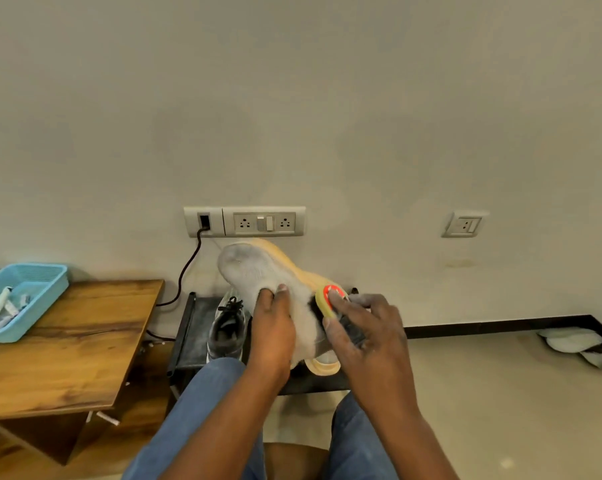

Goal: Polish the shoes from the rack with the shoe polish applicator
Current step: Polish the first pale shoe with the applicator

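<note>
Plain beige wall (292, 98) with a socket strip (244, 221) behind a low black rack (192, 337). Above the rack, the left hand (273, 327) grips an upturned shoe (258, 271), its sole pale and dusty, upper peach. The right hand (365, 327) pinches a round yellow-rimmed applicator (329, 299) against its side. A grey sneaker (228, 323) sits on the rack.

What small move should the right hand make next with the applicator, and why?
Probably slide the applicator along the shoe's side: the right hand grips it against the shoe, which the left hand holds sole up.
</note>
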